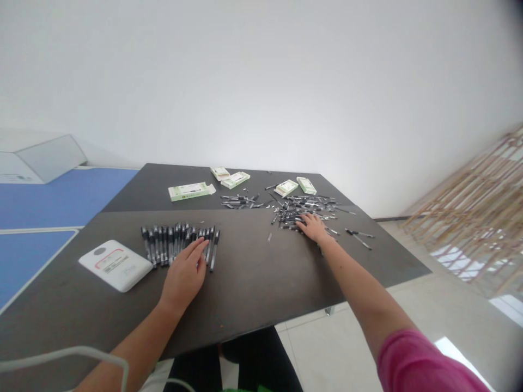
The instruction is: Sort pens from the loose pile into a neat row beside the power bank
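Note:
A row of capped black pens lies side by side on the dark table. My left hand rests over the right part of this row, fingers stretched out across the pens. Farther right, my right hand reaches to the near edge of a loose heap of pens and pen parts. Its fingers are spread and touch the heap; whether a pen is under the fingertips cannot be made out. A smaller scatter of pen parts lies left of the heap.
Several green-and-white pen boxes lie toward the back of the table. A white flat case with a label sits left of the row. A white cable crosses the lower left. Blue tabletops adjoin on the left; a wooden rack stands at right.

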Available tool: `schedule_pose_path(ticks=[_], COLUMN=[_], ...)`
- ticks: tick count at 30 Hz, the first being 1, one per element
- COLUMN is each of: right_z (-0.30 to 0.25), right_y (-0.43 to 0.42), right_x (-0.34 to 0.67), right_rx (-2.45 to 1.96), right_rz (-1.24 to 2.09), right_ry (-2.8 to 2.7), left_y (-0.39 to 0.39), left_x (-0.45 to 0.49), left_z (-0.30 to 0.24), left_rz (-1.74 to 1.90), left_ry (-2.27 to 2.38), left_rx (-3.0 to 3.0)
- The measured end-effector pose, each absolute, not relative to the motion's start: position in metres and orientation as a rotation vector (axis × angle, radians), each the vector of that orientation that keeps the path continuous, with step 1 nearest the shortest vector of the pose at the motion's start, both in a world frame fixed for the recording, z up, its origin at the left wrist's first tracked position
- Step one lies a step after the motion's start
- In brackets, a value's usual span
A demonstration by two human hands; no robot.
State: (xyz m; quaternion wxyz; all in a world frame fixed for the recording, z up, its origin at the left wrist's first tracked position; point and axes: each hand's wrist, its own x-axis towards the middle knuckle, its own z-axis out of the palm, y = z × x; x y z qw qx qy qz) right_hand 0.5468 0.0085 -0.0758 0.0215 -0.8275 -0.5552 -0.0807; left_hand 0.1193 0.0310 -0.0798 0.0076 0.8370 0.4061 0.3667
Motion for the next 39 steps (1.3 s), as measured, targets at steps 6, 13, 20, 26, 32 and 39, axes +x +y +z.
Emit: schedule_pose_path(ticks=[6, 13, 20, 26, 32, 39], right_z=[-0.094, -0.094, -0.079, -0.05, -0.055, -0.043], right_y=[0.006, -0.016, -0.02, 0.014, 0.037, 0.04], right_x=[0.503, 0.457, 0.45, 0.415, 0.345, 0.333], right_rx=[-2.41, -2.14, -2.106, -2.004, -1.977, -2.079], right_rz=[-0.161, -0.072, -0.03, 0.014, 0.076, 0.098], right_ry=[-1.859, -1.993, -1.958, -2.201, -2.378, -2.241], left_y=[0.03, 0.03, 0.029, 0.028, 0.028, 0.028], left_x=[0.12, 0.12, 0.121, 0.121, 0.12, 0.12], left_z=[-0.077, -0.078, -0.077, -0.077, -0.076, -0.075], left_rz=[1.141, 1.131, 1.11, 1.099, 1.083, 1.095], left_ry=[1.281, 1.238, 1.248, 1.263, 1.275, 1.264], left_rx=[2.603, 2.57, 2.569, 2.559, 2.555, 2.515])
